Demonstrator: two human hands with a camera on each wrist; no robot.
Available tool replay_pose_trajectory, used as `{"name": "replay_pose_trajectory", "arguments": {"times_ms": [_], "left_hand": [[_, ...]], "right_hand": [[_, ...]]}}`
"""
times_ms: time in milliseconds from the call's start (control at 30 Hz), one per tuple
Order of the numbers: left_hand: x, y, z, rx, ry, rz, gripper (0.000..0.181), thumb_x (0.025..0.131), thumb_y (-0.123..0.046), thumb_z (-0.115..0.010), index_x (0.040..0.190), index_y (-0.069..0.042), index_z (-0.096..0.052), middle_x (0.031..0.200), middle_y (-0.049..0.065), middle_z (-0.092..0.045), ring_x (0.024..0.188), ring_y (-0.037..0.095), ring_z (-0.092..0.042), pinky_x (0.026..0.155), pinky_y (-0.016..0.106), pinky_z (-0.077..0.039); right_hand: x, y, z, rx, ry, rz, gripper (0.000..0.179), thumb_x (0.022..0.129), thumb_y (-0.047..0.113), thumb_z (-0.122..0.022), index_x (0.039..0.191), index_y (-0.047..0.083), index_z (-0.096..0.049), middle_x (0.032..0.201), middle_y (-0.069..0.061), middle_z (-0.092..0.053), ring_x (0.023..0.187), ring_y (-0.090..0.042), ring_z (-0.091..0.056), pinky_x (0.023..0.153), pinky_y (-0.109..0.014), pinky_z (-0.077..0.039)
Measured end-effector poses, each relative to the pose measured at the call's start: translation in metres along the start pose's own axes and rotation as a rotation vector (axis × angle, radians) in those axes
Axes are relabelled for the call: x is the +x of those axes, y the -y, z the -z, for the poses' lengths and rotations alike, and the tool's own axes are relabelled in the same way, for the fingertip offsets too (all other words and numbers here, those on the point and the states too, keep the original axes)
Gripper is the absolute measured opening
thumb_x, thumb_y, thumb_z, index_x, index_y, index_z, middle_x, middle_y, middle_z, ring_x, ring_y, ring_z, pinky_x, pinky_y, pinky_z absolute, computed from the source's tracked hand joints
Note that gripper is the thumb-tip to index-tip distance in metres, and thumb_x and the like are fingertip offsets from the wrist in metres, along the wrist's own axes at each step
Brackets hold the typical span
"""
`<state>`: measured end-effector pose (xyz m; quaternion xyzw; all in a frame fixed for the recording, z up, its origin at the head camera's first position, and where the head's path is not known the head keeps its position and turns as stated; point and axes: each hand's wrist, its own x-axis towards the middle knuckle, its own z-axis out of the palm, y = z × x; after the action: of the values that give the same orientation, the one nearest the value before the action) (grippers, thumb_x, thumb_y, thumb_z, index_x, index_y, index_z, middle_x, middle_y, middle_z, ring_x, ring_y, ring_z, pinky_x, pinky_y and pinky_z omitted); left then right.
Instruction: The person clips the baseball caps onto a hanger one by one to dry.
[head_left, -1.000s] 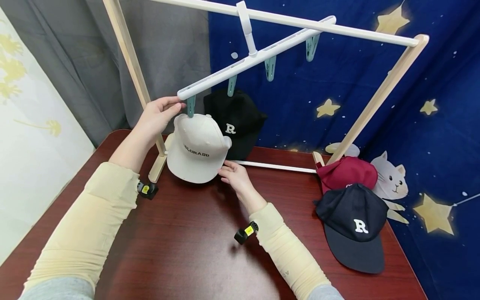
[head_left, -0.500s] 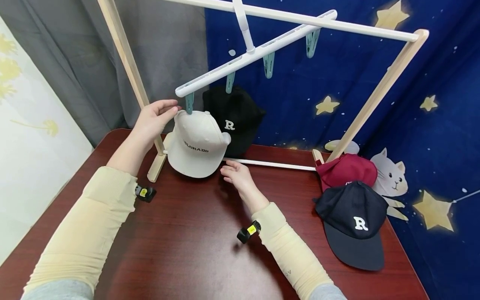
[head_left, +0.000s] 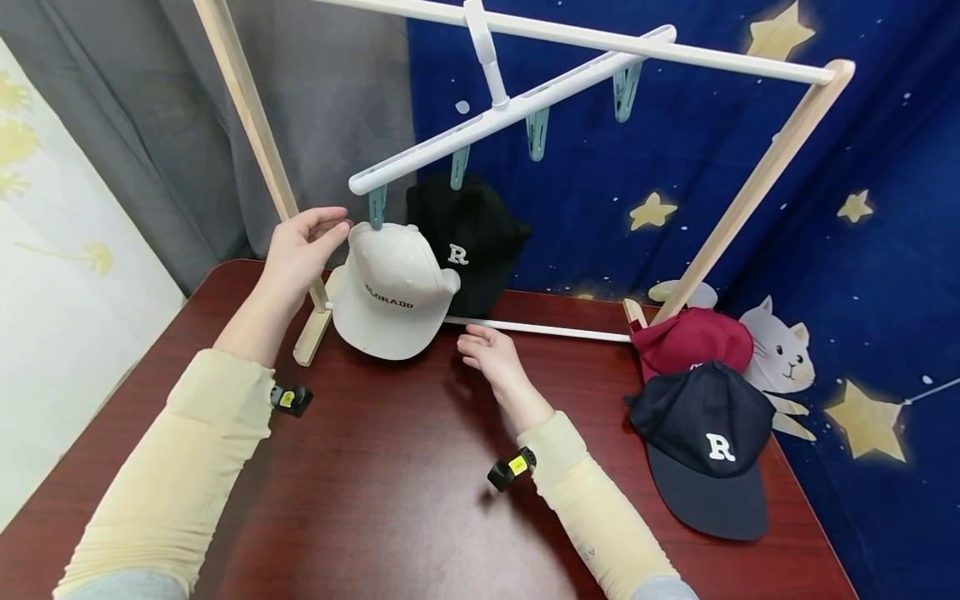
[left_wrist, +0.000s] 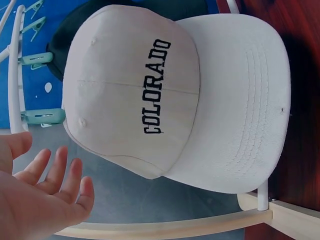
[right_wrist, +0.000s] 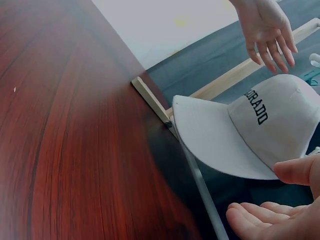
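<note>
A white cap [head_left: 390, 283] lettered COLORADO hangs from a teal clip [head_left: 377, 208] at the left end of a white clip hanger [head_left: 517, 112]. My left hand [head_left: 296, 254] is beside the clip with fingers relaxed and holding nothing; the left wrist view shows a gap between its fingertips and the clip [left_wrist: 44, 117]. Right of the brim, my right hand [head_left: 495, 362] is loosely spread and holds nothing. Behind the white cap, a black cap [head_left: 487, 242] with a white R hangs at the second clip [head_left: 460, 167]. Two more clips, one of them here [head_left: 537, 133], carry nothing.
The hanger hooks over the top rail [head_left: 720, 62] of a rack with wooden posts [head_left: 757, 183]. A low white rod [head_left: 555, 332] joins its feet. At the right of the brown table [head_left: 360, 492] lie a red cap [head_left: 697, 340] and a navy cap [head_left: 701, 433].
My right hand has left the white cap's brim and moved right. My left hand has drawn back slightly left and down from the clip. The cap stays hanging.
</note>
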<state>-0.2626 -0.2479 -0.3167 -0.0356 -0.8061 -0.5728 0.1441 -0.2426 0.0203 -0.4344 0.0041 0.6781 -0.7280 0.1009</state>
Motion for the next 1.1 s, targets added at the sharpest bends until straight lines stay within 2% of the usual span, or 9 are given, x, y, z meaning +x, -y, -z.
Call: {"name": "replay_pose_trajectory", "arguments": {"times_ms": [167,233,433,600,833,1000,1100], "left_hand": [[-0.011,-0.001,-0.003,0.016,-0.062,-0.037,0.035,0.096,-0.021,-0.059,0.124,0.001,-0.061,0.109,0.007,-0.065,0.095,0.006,-0.055,0.08,0.019,-0.043],[-0.014,-0.001,-0.005,0.014,-0.075,-0.049,0.033,0.096,-0.019,-0.06,0.122,0.002,-0.062,0.106,0.007,-0.066,0.091,0.005,-0.056,0.078,0.018,-0.043],[-0.021,0.002,-0.011,-0.019,-0.066,-0.066,0.031,0.095,-0.015,-0.061,0.119,0.005,-0.063,0.106,0.01,-0.068,0.09,0.002,-0.059,0.08,0.017,-0.046],[-0.026,0.005,-0.016,-0.02,-0.061,-0.087,0.03,0.095,-0.016,-0.061,0.117,0.003,-0.064,0.1,0.005,-0.069,0.091,0.006,-0.063,0.082,0.019,-0.047],[-0.038,0.002,-0.023,-0.056,-0.053,-0.102,0.027,0.094,-0.013,-0.063,0.115,0.004,-0.065,0.093,0.001,-0.07,0.083,0.006,-0.063,0.079,0.018,-0.046],[-0.045,0.001,-0.032,-0.05,-0.042,-0.143,0.027,0.093,-0.013,-0.064,0.114,0.003,-0.066,0.091,0.015,-0.069,0.08,0.009,-0.063,0.072,0.02,-0.046],[-0.048,0.002,-0.039,-0.041,-0.023,-0.153,0.026,0.093,-0.014,-0.065,0.113,0.002,-0.067,0.092,0.019,-0.068,0.079,0.011,-0.062,0.071,0.02,-0.046]], "right_hand": [[-0.007,0.0,0.016,-0.002,-0.015,0.014,0.042,0.092,-0.005,-0.054,0.132,-0.016,-0.044,0.126,-0.035,-0.051,0.116,-0.039,-0.053,0.091,-0.039,-0.049],[-0.009,-0.001,0.024,-0.004,-0.031,0.018,0.042,0.092,-0.005,-0.054,0.131,-0.016,-0.045,0.126,-0.035,-0.051,0.113,-0.037,-0.056,0.089,-0.037,-0.05],[-0.015,0.0,0.044,-0.01,-0.066,0.028,0.039,0.092,-0.007,-0.052,0.13,-0.016,-0.046,0.124,-0.034,-0.053,0.112,-0.037,-0.057,0.086,-0.035,-0.051],[-0.019,0.003,0.056,-0.019,-0.079,0.034,0.038,0.093,-0.007,-0.052,0.129,-0.015,-0.047,0.124,-0.033,-0.053,0.115,-0.042,-0.053,0.091,-0.043,-0.048],[-0.026,0.009,0.069,-0.067,-0.104,0.065,0.035,0.093,-0.002,-0.057,0.126,-0.015,-0.051,0.122,-0.033,-0.055,0.101,-0.027,-0.064,0.093,-0.048,-0.045],[-0.032,0.013,0.08,-0.079,-0.112,0.085,0.036,0.093,0.0,-0.058,0.126,-0.014,-0.052,0.121,-0.033,-0.056,0.091,-0.016,-0.066,0.093,-0.047,-0.046],[-0.036,0.015,0.087,-0.088,-0.116,0.112,0.036,0.094,0.0,-0.057,0.126,-0.016,-0.05,0.12,-0.033,-0.056,0.087,-0.011,-0.066,0.092,-0.047,-0.046]]}}
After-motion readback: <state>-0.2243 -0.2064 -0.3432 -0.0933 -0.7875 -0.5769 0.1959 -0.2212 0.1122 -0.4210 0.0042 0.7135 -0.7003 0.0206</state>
